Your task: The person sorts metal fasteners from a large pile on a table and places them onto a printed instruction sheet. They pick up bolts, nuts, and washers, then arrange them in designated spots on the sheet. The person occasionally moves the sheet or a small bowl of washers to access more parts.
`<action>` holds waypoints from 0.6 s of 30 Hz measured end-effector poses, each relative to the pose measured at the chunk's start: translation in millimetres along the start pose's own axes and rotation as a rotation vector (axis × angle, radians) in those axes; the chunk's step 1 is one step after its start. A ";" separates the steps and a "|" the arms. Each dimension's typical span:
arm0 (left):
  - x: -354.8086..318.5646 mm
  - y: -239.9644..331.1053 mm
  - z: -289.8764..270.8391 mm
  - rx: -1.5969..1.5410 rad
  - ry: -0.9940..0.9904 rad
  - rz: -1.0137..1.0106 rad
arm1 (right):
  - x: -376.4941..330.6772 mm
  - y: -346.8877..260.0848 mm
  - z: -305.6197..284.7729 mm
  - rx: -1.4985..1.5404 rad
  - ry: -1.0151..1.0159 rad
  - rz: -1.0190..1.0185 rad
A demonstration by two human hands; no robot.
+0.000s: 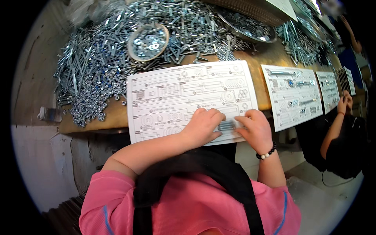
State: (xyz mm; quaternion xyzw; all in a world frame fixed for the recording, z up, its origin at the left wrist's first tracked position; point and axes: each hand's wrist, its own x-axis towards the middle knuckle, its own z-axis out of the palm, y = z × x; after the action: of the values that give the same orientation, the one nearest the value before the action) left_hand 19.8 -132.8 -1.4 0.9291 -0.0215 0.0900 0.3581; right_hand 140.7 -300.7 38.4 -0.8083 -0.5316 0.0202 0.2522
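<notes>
Both the left hand [201, 125] and right hand [255, 129], apart, any grip unclear, flank metal pieces [226, 126] near the lower edge of the card [182, 109], where light fingertip pressure should keep them straight.

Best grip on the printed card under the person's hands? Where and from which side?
Probably the near left corner of the printed card, from the person's side, thumb above, fingers below: the card is flat and thin, and that corner seems to overhang the tan table.
</notes>
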 end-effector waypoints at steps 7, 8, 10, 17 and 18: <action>-30.8 -25.8 -60.7 -0.047 0.239 -0.128 | 47.7 -27.5 -3.0 0.094 -0.046 -0.114; -42.4 -32.2 -72.1 -0.021 0.285 -0.164 | 58.3 -32.2 4.5 0.130 -0.051 -0.178; -70.9 -47.3 -89.8 -0.045 0.369 -0.299 | 79.2 -40.4 25.2 0.194 -0.092 -0.269; -176.7 -114.6 -141.1 0.124 0.676 -0.654 | 148.0 -103.0 108.3 0.269 -0.228 -0.463; -186.0 -124.6 -144.7 0.107 0.722 -0.683 | 157.0 -114.5 119.2 0.272 -0.225 -0.484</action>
State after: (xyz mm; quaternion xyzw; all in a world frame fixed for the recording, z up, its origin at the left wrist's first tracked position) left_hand -171.9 52.0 -12.6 0.8097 0.4138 0.2845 0.3037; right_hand 75.8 -82.9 20.6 -0.6093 -0.7260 0.1202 0.2952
